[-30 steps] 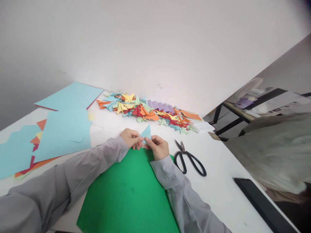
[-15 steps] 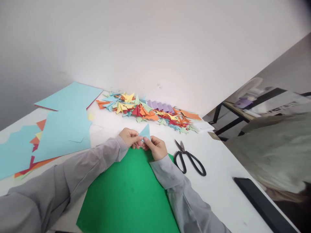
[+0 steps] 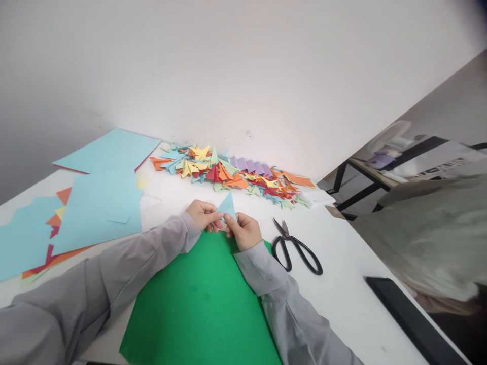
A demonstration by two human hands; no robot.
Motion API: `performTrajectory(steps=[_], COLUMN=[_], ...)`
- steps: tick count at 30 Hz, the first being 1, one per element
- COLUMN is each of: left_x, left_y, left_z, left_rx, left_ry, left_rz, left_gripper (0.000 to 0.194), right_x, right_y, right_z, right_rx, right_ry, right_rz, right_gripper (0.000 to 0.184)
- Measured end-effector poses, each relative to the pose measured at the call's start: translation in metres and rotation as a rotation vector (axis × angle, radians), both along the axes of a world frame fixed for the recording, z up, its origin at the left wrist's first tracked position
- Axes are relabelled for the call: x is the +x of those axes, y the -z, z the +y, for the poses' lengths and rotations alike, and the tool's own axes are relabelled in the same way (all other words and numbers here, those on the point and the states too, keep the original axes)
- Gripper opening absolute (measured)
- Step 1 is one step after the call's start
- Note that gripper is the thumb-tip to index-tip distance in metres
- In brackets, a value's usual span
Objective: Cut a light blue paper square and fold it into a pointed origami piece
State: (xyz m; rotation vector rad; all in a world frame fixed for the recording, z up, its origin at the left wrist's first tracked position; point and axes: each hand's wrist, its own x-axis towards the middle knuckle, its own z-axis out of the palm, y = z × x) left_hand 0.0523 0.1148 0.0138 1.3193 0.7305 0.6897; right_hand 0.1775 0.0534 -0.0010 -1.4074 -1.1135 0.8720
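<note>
A small light-blue piece of folded paper (image 3: 227,206) points upward in a triangle between my two hands. My left hand (image 3: 204,215) pinches its lower left side, thumb on top. On the lower right, my right hand (image 3: 246,231) grips it between thumb and fingers; the paper's bottom edge is partly hidden. Both hands are over the far end of a green sheet (image 3: 201,304). Right of my right hand lie black-handled scissors (image 3: 289,241), blades parted. Beyond the hands, a long heap of folded paper planes (image 3: 220,172) in many colours rests against the wall.
Light-blue sheets (image 3: 102,213) overlap coloured scraps on the left, and another blue sheet (image 3: 114,150) lies behind. A white packet (image 3: 318,199) sits by the heap's right end. A long black object (image 3: 407,314) lies along the white table's right edge. A person's clothed body (image 3: 429,233) is at far right.
My hands and the blue paper have shifted very slightly left and up. Fingers of my right hand have moved a little beneath the paper. Both hands keep their hold; the rest looks the same.
</note>
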Motion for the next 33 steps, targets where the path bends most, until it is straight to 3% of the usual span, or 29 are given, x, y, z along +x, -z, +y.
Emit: performTrajectory(steps=[8,15,24,33], left_x=[-0.001,-0.001,-0.002,0.0], left_y=[-0.003,0.001,0.002,0.007], left_z=[0.001,0.008,0.008,0.012], left_rx=[-0.081,-0.127,-0.145,-0.175], left_ry=[-0.036,-0.082,-0.079,-0.118], left_rz=[-0.02,-0.049,-0.062,-0.124], left_gripper=[0.031,0.033,0.029,0.026], right_x=[-0.003,0.002,-0.002,0.008], right_y=[0.004,0.001,0.003,0.007], right_z=[0.004,0.002,0.005,0.008], right_rx=[0.048,0.053,0.074,0.025], right_ry=[0.211,0.083,0.263,0.142], right_rz=[-0.089,0.045,0.12,0.414], right_gripper=[0.047,0.038,0.039,0.035])
